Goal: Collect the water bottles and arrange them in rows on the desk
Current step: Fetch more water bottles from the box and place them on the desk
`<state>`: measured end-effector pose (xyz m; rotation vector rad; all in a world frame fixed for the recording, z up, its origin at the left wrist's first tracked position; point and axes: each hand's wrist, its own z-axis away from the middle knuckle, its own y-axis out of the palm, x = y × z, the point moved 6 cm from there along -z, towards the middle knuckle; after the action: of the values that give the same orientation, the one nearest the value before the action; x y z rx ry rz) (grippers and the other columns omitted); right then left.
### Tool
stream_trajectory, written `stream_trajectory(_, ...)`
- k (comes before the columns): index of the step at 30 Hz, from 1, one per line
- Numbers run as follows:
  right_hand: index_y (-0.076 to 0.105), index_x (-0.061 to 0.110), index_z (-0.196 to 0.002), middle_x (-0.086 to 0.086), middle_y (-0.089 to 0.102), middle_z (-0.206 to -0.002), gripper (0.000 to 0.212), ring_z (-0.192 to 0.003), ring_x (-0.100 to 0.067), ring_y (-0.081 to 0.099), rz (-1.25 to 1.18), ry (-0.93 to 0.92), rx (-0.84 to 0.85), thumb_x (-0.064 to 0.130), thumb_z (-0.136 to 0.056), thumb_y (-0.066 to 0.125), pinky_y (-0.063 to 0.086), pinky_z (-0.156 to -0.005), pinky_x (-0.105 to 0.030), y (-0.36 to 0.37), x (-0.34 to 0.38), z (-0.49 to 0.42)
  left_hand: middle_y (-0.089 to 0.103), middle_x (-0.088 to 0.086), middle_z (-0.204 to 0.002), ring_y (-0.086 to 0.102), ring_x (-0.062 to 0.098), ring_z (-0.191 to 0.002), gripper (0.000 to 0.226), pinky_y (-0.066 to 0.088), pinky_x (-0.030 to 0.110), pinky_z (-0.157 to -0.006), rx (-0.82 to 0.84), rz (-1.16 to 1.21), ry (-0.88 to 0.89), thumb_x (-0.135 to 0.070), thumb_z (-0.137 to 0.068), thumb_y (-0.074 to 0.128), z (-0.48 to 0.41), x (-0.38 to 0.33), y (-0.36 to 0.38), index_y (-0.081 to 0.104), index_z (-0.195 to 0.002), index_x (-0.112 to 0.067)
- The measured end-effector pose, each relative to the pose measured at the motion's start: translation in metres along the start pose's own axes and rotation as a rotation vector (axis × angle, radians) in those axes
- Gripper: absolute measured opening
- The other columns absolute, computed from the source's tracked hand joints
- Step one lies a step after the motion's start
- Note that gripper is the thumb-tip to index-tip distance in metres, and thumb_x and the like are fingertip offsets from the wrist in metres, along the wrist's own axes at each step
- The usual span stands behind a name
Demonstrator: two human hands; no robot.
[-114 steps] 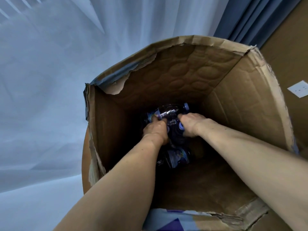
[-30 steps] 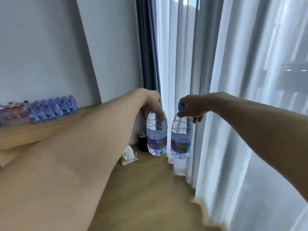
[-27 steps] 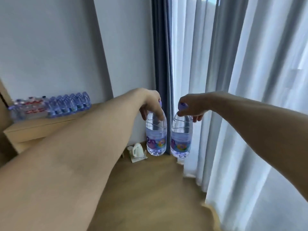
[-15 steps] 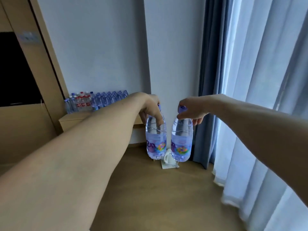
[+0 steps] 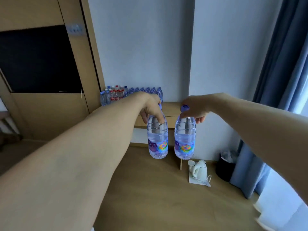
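Hanging upright short of the far table (image 5: 173, 106), left bottle (image 5: 157, 139) is clasped at its neck by the left grip (image 5: 152, 112), right bottle (image 5: 184, 140) by the right grip (image 5: 194, 109); advise setting both flush beside the rows (image 5: 133, 94).

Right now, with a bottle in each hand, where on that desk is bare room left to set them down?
The desk is bare at its right end, right of the rows of bottles, though the left hand and right hand hide part of it. Its left end, against the wooden panel, is packed.
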<state>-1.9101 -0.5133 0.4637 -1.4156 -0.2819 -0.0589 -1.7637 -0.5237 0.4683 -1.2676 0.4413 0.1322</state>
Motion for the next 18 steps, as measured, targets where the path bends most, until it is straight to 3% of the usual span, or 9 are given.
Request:
stream_trajectory(6,0.044,0.013,-0.112,-0.020,0.062,-0.104,0.028,-0.079,-0.033,0.071,0.010,-0.057,0.011,0.031,-0.095,0.057,0.061,-0.068,-0.037,0.005,0.031,-0.104,0.054,0.020,-0.123,0.066,0.035,-0.096,0.058,0.060,0.036,-0.067,-0.007,-0.012,-0.043,-0.016,-0.079,0.080,-0.083,0.062,-0.035,0.049,-0.127,-0.002)
stream_trajectory(12,0.049,0.007,-0.113,-0.020,0.065,-0.098,0.031,-0.079,-0.034,0.071,0.019,-0.037,0.024,0.032,-0.095,0.055,0.060,-0.070,-0.039,-0.003,0.064,-0.208,0.044,0.020,-0.137,0.067,0.036,-0.095,0.077,0.059,0.037,-0.075,-0.003,-0.053,-0.057,-0.019,-0.079,0.080,-0.164,0.120,-0.086,0.037,-0.141,-0.005)
stream_trajectory(18,0.044,0.013,-0.128,-0.018,0.065,-0.097,0.039,-0.079,-0.032,0.071,-0.011,-0.027,0.025,0.033,-0.096,0.054,0.060,-0.074,-0.040,-0.009,0.081,-0.297,0.048,0.020,-0.131,0.069,0.036,-0.091,0.079,0.059,0.042,-0.080,0.001,-0.107,-0.061,-0.020,-0.077,0.081,-0.241,0.165,-0.127,0.037,-0.141,-0.006)
